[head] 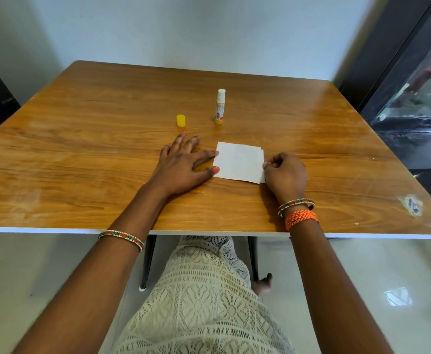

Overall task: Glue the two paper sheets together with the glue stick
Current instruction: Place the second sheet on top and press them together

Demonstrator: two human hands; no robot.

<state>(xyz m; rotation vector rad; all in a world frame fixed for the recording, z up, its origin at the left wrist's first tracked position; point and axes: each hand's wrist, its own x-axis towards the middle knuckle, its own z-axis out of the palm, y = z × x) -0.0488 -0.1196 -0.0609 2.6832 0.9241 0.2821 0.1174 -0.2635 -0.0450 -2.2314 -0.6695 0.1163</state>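
Fingers (196, 143) of the left hand (181, 164) lie spread and nearly straight on the wooden table (81, 139), palm down, gripping nothing. Its forefinger tip and thumb tip press against the left edge of the paper sheets (238, 162), which sit at three o'clock from that hand. A beaded bangle (121, 238) circles the left forearm near the table's front edge.

At twelve o'clock from the left hand, a little apart from its fingertips, stands the yellow cap (181, 120), on its own. Just to the cap's right, at about one o'clock from the left hand, the glue stick (220, 106) stands upright and uncapped, white at the top with a yellow base. Its label carries print and what looks like a barcode, too small to read; no brand can be made out.

Directly at six o'clock from the glue stick, the two white sheets lie flat, one stacked on the other and slightly askew, so slivers of the lower sheet show along the right edge.

Curled fingers of the right hand (284, 175) pinch the stack's right edge near its lower right corner; the sheets lie at nine o'clock from this hand. Another bangle (296, 204) and an orange thread band (301, 218) wrap the right wrist.

A torn sticker (411, 204) clings to the table at four o'clock from the right hand, its markings unreadable.
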